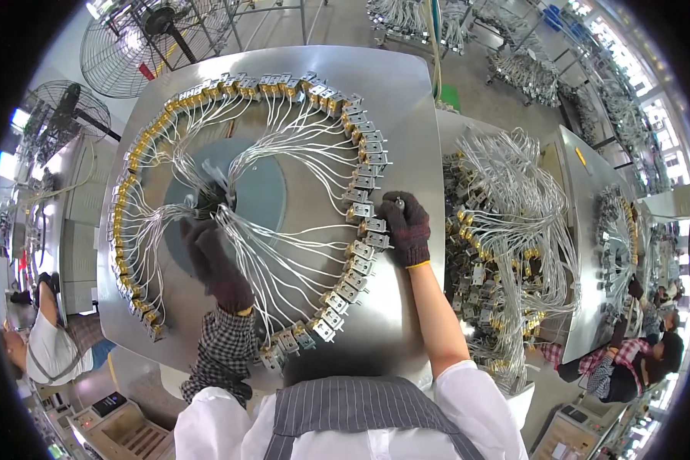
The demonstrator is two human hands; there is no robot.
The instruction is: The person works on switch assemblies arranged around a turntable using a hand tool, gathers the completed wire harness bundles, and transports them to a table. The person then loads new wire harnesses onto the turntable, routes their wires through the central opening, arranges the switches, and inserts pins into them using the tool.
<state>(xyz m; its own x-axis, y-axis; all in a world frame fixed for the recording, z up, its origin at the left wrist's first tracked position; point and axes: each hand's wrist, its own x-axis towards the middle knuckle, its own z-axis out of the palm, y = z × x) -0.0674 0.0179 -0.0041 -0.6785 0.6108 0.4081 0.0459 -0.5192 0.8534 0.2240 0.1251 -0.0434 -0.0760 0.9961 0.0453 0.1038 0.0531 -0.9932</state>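
Observation:
A long row of metal brackets with brass-coloured parts (353,287) curves into a ring on the steel table. White wires (307,151) run inward from them to a dark hub (216,201) on a round grey disc (268,192). My left hand (216,264), in a dark glove, is over the wires just below the hub, its fingers stretched forward and slightly blurred. My gloved right hand (406,230) is closed at the ring's right outer side, beside the brackets. A small metallic bit shows between its fingers, too small to name.
Right of the steel table (402,100) lies a heap of wired brackets (506,230). Two fans (157,38) stand at the upper left. Other people work at the left (61,345) and right (629,360). Racks of hanging wire bundles (525,73) line the back.

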